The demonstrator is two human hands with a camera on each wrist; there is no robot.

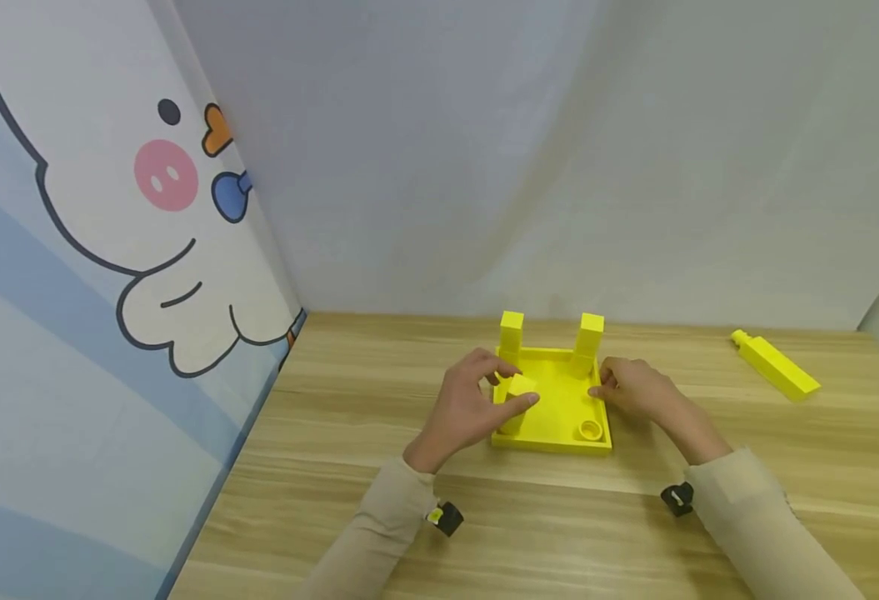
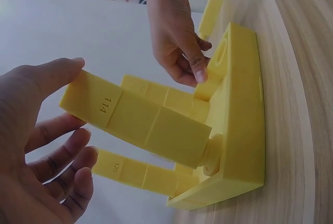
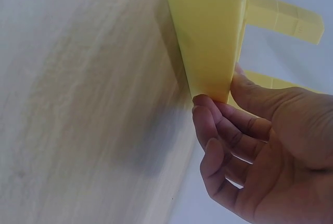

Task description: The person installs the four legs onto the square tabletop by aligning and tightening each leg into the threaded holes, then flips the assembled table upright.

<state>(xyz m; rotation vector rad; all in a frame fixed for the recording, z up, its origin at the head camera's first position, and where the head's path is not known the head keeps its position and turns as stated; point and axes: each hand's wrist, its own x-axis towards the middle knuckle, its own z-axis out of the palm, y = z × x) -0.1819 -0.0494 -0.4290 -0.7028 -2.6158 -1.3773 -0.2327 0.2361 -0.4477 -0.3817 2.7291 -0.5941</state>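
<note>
A shallow square yellow tray-like base (image 1: 555, 402) lies on the table. Thumb and fingers of my left hand (image 1: 469, 404) pinch the upper end of a square yellow leg marked 114 (image 2: 132, 117). In the left wrist view its round lower end sits at the base's near left corner socket, the leg leaning slightly. My right hand (image 1: 637, 388) grips the base's right side wall (image 3: 208, 31), thumb inside and fingers outside. Two more legs, one at the back left (image 1: 511, 335) and one at the back right (image 1: 589, 337), stand upright in the base.
A round socket (image 1: 590, 430) shows in the base's near right corner. Another yellow leg (image 1: 780, 367) with a knobbed end lies on the wooden table (image 1: 544, 533) to the right. Behind the table hangs a grey curtain (image 1: 559, 167); a cartoon-printed sheet (image 1: 72, 333) hangs at left.
</note>
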